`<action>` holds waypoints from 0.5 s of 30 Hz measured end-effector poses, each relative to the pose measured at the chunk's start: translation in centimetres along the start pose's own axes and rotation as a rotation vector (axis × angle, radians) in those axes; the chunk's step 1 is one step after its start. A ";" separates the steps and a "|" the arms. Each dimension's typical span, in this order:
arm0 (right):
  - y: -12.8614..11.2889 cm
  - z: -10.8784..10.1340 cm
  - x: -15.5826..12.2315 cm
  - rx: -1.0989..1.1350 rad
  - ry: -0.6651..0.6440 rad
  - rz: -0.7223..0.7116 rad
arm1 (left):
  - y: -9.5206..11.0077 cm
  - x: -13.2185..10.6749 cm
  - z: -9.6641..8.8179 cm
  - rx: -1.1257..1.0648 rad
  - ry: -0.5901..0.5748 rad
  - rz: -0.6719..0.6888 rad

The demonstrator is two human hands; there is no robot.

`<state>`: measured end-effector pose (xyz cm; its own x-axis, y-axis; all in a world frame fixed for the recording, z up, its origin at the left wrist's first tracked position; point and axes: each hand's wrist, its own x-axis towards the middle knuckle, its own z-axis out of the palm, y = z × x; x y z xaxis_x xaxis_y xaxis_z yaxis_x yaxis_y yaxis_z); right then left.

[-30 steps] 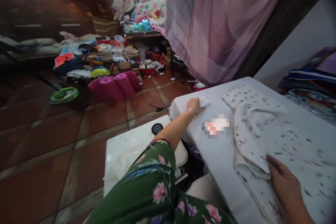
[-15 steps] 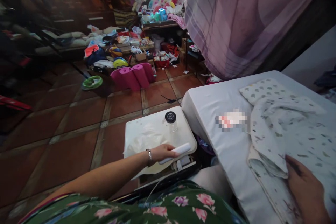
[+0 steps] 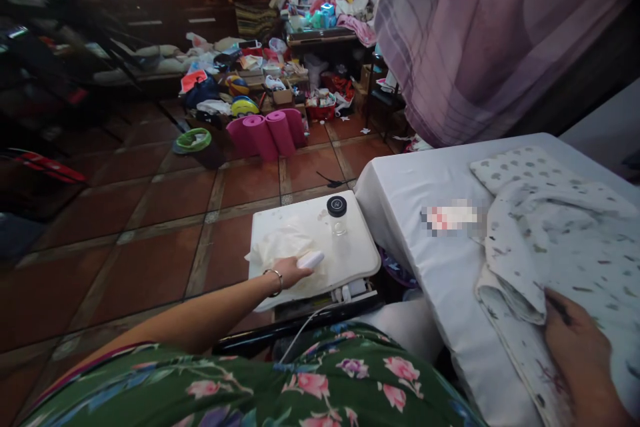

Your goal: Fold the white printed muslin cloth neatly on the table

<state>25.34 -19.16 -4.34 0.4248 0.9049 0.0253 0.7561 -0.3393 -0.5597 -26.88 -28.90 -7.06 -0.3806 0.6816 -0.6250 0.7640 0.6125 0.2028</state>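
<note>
My left hand [image 3: 289, 271], a bracelet at its wrist, is closed round a smooth white oblong object [image 3: 311, 259] whose exact kind I cannot make out. It hovers over or rests on the small white-topped table [image 3: 357, 247], beside a crumpled pale cloth [image 3: 285, 241]. Behind it stands a clear jar with a black lid [image 3: 337, 206]. At the right, my right hand [image 3: 575, 337] grips the edge of a white blanket with small leaf prints [image 3: 517, 247], bunched on the bed; its fingertips are partly hidden by the fabric.
The white-sheeted bed [image 3: 415, 177] borders the small table. A dotted pillow [image 3: 515, 163] and a blurred-out patch lie on it. Rolled pink mats [image 3: 267, 135], a bin with a green liner [image 3: 195, 140] and piled belongings occupy the tiled floor beyond. A purple curtain [image 3: 450, 47] hangs at the back.
My left hand has carried the white object leftward from the table's near right corner towards the pale cloth. My right hand keeps its hold on the blanket. The view has shifted slightly.
</note>
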 end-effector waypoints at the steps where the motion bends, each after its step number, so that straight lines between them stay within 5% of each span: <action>1: 0.1 0.1 0.0 -0.005 0.003 -0.020 | -0.2 -0.3 0.2 0.071 0.063 0.075; 3: 0.4 0.2 0.0 -0.020 0.007 -0.055 | -0.7 -1.0 0.6 0.193 0.172 0.207; 6: 0.6 0.3 0.2 -0.029 0.004 -0.081 | -1.4 -2.1 1.4 0.289 0.190 0.275; 15: 0.7 0.3 0.0 -0.006 0.016 -0.122 | -1.9 -3.8 2.5 -0.009 -0.053 -0.177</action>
<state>25.73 -19.28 -4.92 0.3374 0.9354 0.1056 0.8054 -0.2288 -0.5468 -25.60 -33.70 -6.93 -0.4802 0.5410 -0.6905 0.6830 0.7245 0.0927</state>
